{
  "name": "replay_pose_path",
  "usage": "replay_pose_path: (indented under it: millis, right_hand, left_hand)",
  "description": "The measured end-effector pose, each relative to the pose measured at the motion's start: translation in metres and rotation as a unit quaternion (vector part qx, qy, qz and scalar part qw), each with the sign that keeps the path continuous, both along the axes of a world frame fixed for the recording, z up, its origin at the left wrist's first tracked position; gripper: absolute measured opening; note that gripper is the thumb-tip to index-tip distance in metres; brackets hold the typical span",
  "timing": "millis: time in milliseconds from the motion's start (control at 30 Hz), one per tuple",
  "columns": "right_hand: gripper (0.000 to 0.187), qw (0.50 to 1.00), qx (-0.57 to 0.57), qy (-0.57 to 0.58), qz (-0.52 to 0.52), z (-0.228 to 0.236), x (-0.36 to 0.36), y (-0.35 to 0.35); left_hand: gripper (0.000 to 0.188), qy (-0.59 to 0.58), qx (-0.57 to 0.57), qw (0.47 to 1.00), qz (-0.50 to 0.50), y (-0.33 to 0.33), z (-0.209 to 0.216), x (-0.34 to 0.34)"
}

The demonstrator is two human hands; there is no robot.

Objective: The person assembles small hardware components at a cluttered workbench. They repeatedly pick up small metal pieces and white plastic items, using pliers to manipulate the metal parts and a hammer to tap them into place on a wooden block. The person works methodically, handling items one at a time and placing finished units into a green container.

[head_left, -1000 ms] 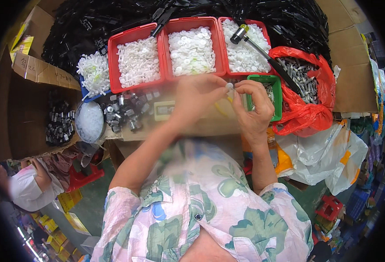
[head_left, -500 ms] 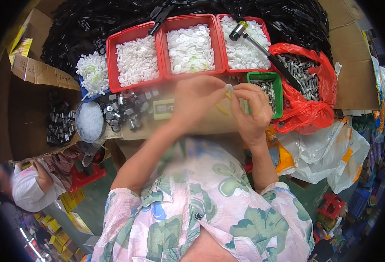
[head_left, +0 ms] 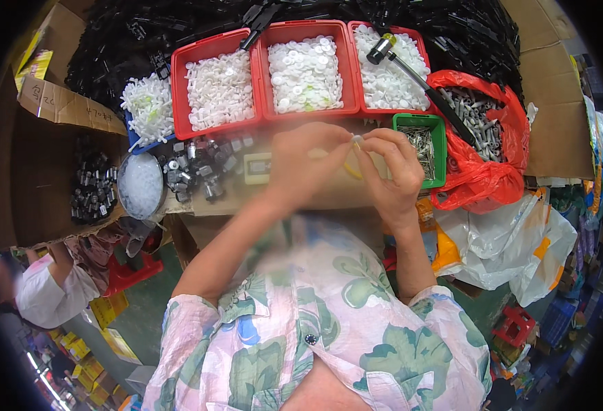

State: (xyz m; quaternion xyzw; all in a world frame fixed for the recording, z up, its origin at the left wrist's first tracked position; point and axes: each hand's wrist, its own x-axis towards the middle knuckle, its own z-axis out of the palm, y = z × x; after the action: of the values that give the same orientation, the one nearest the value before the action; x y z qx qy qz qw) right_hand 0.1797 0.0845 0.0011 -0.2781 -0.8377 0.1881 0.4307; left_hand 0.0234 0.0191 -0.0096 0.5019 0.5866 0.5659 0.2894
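Observation:
Above the work surface, my left hand (head_left: 301,161) and my right hand (head_left: 394,168) meet fingertip to fingertip. Between them is a small round white plastic piece (head_left: 357,139), pinched from both sides; the fingers cover much of it. A thin yellow curved strip (head_left: 351,170) shows just below, and I cannot tell whether it is attached. Close to my right hand stands a green tray (head_left: 440,156) of thin metal pins. Behind my hands, red trays (head_left: 260,75) hold small white plastic parts, some disc-headed.
A mallet (head_left: 418,79) lies across the right tray and a red plastic bag (head_left: 483,181) of grey parts. Black parts (head_left: 199,20) are heaped behind. To the left are small dark-and-clear pieces (head_left: 195,168), a bowl (head_left: 140,185) and a cardboard box (head_left: 38,171). Another person (head_left: 55,291) sits at lower left.
Both hands keep their pinch on the white piece, with only slight finger movement. The trays appear slightly farther right in the picture. The person at lower left has shifted a little.

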Motion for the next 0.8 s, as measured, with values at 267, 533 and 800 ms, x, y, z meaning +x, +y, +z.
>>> replay_pose_path:
  millis: [267, 533, 800]
  right_hand:
    - [0.015, 0.986, -0.148, 0.031, 0.075, 0.008, 0.003, 0.005]
    - [0.012, 0.955, -0.271, 0.064, 0.104, 0.006, -0.005, -0.01]
    - [0.012, 0.968, -0.204, 0.008, 0.149, 0.003, -0.023, -0.018]
  left_hand:
    - [0.02, 0.118, 0.075, 0.99, -0.031, -0.009, 0.003, -0.007]
    - [0.028, -0.095, -0.025, 0.994, -0.05, -0.027, 0.008, -0.015]
    - [0.033, 0.052, -0.004, 0.999, -0.015, -0.046, 0.003, -0.035]
